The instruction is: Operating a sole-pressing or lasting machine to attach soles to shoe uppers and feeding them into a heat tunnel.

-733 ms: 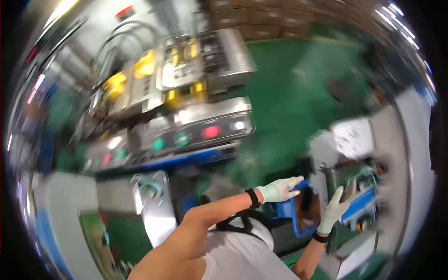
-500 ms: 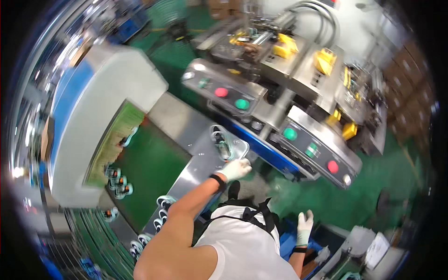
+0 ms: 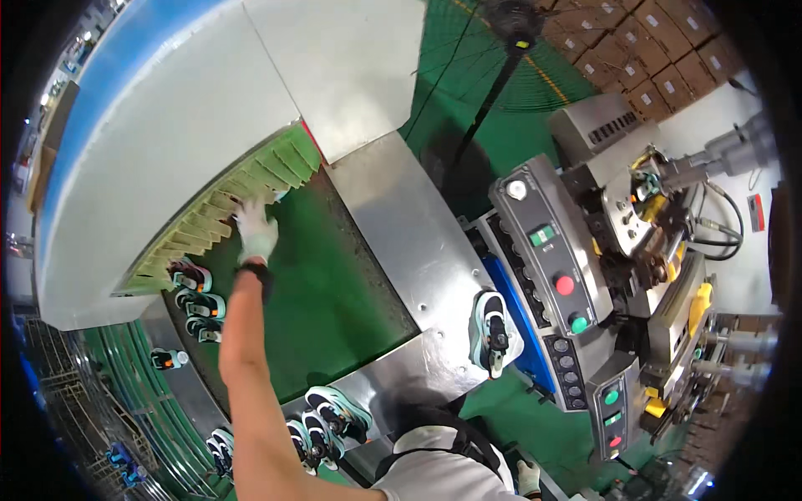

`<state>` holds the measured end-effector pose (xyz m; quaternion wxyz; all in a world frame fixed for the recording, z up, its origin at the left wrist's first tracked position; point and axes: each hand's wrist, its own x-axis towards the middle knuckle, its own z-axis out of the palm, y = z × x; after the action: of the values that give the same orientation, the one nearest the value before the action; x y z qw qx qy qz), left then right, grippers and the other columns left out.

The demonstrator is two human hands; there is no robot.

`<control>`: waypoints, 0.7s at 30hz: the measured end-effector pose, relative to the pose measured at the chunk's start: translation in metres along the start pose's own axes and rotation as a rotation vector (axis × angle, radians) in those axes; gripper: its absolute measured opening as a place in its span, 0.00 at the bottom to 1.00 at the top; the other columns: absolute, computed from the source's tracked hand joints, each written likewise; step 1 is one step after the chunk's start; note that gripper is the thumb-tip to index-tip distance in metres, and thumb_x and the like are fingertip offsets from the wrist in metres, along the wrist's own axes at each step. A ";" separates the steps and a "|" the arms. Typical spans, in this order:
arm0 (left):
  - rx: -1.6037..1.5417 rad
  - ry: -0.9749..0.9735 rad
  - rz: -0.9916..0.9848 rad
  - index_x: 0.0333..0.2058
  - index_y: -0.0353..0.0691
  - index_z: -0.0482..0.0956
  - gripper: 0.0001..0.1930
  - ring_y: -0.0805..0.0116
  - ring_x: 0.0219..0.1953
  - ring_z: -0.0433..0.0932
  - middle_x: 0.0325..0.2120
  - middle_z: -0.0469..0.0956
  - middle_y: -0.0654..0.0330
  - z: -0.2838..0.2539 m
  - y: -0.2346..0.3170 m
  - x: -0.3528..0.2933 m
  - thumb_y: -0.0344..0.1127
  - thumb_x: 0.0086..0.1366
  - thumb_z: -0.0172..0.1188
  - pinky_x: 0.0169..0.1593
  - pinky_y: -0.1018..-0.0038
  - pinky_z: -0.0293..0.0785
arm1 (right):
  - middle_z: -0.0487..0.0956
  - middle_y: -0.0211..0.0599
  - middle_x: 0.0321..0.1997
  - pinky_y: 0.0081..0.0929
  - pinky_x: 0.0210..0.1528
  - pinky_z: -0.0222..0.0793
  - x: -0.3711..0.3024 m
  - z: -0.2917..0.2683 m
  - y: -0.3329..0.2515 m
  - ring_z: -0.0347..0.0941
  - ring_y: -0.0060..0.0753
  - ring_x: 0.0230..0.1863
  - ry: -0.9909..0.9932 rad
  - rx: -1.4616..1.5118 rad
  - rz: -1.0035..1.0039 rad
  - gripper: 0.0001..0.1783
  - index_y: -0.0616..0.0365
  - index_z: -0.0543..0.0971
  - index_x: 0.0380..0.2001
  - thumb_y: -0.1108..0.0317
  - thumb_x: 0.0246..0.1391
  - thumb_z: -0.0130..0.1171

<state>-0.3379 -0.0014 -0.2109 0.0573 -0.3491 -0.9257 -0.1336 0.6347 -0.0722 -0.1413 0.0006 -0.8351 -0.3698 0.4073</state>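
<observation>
- While I look down through the head view, my left hand [image 3: 255, 232] is stretched far out over the green conveyor belt [image 3: 334, 292], gloved in white, right at the row of yellow-green curtain strips [image 3: 225, 213] hanging at the mouth of the big white and blue tunnel housing [image 3: 167, 108].
- Its fingers [image 3: 247, 210] look spread and loose against the strips; I see nothing gripped in them.
- Nearest that hand on the belt's left are small shoes [image 3: 194, 288], white and teal with dark parts, lying just below the strips in a short line.
- I judge these light and soft in the upper but stiff at the sole, not fragile; I would take one by the heel or pinch across the middle, since the sole edge gives the firmest hold.
- One more shoe [image 3: 491, 332] lies alone on the steel table [image 3: 409, 242] at the right of the belt, sole side partly up, close to the control panel with red and green buttons [image 3: 555, 267].
- A pair of larger shoes [image 3: 338, 413] rests at the near steel edge.
- My right hand [image 3: 527, 478] shows only as a gloved bit at the bottom; I cannot tell whether its fingers are closed.
</observation>
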 end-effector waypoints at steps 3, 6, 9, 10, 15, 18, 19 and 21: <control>0.174 -0.168 -0.142 0.61 0.42 0.68 0.36 0.42 0.60 0.64 0.61 0.67 0.49 -0.003 -0.025 0.082 0.34 0.51 0.66 0.64 0.49 0.61 | 0.65 0.53 0.69 0.30 0.70 0.56 -0.038 -0.018 -0.061 0.61 0.42 0.70 -0.235 -0.049 0.283 0.44 0.62 0.58 0.70 0.57 0.57 0.66; 0.324 -0.125 0.043 0.55 0.40 0.71 0.32 0.42 0.58 0.70 0.53 0.73 0.48 -0.003 -0.153 0.093 0.39 0.51 0.69 0.61 0.53 0.69 | 0.75 0.45 0.47 0.30 0.50 0.66 -0.022 -0.006 -0.073 0.70 0.34 0.47 -0.099 -0.125 0.109 0.29 0.68 0.72 0.54 0.60 0.55 0.65; 0.258 -0.330 -0.144 0.54 0.40 0.71 0.31 0.45 0.51 0.77 0.53 0.75 0.46 0.023 -0.077 0.082 0.41 0.51 0.69 0.52 0.53 0.76 | 0.81 0.32 0.31 0.24 0.34 0.69 -0.028 -0.010 -0.067 0.73 0.22 0.30 0.071 -0.090 0.111 0.16 0.67 0.81 0.39 0.64 0.55 0.63; 0.251 -0.338 -0.120 0.54 0.40 0.71 0.31 0.45 0.51 0.77 0.53 0.75 0.46 0.020 -0.067 0.080 0.41 0.51 0.69 0.52 0.53 0.76 | 0.81 0.36 0.36 0.28 0.38 0.70 -0.041 0.003 -0.098 0.73 0.26 0.35 -0.030 -0.145 -0.031 0.21 0.70 0.78 0.44 0.63 0.53 0.64; 0.091 -0.353 0.087 0.47 0.34 0.72 0.31 0.40 0.43 0.78 0.41 0.78 0.43 -0.008 -0.040 -0.003 0.46 0.48 0.71 0.45 0.53 0.76 | 0.83 0.46 0.48 0.29 0.56 0.70 -0.028 0.055 -0.194 0.77 0.34 0.51 -0.128 -0.136 -0.212 0.23 0.72 0.76 0.51 0.64 0.58 0.60; 0.039 -0.515 0.080 0.43 0.36 0.73 0.28 0.41 0.42 0.78 0.38 0.78 0.45 -0.029 0.018 -0.082 0.45 0.47 0.72 0.46 0.52 0.75 | 0.74 0.55 0.62 0.32 0.65 0.65 -0.005 0.083 -0.232 0.71 0.42 0.63 -0.203 -0.199 -0.400 0.33 0.71 0.68 0.61 0.60 0.59 0.62; -0.040 -0.547 0.057 0.40 0.36 0.74 0.26 0.42 0.41 0.79 0.36 0.79 0.45 -0.042 0.047 -0.107 0.46 0.46 0.72 0.46 0.52 0.75 | 0.72 0.56 0.64 0.33 0.67 0.63 -0.027 0.095 -0.277 0.69 0.43 0.65 -0.274 -0.176 -0.397 0.34 0.70 0.67 0.63 0.60 0.60 0.62; -0.296 -0.687 -0.120 0.36 0.33 0.77 0.26 0.43 0.37 0.80 0.33 0.80 0.42 -0.048 0.087 -0.151 0.47 0.46 0.72 0.44 0.55 0.76 | 0.70 0.59 0.65 0.35 0.68 0.62 -0.043 0.103 -0.320 0.67 0.45 0.68 -0.372 -0.175 -0.467 0.35 0.67 0.66 0.64 0.57 0.60 0.60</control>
<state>-0.1670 -0.0478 -0.1767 -0.3155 -0.3233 -0.8805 -0.1440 0.3502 0.1029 -0.0844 -0.0453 -0.6357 -0.5790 0.5085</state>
